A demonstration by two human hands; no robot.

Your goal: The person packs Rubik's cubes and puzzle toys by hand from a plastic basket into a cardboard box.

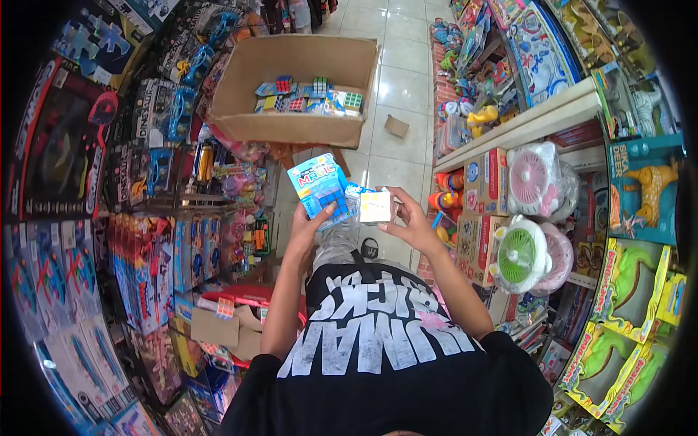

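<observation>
My left hand [313, 221] grips a blue carded puzzle-cube pack [320, 187] marked "Magic", held upright in front of me. My right hand [407, 221] holds a second pack [374, 206], pale and seen from its back, right beside the first; the two packs touch or overlap at their edges. An open cardboard box [291, 127] stands on the floor ahead, with several more cube packs [309, 96] lying in its bottom.
Toy shelves crowd both sides of a narrow tiled aisle: boxed cars and water guns [171, 109] on the left, small fans [522, 254], dinosaur boxes [629, 301] and blister packs on the right. A small cardboard scrap [396, 126] lies on the floor.
</observation>
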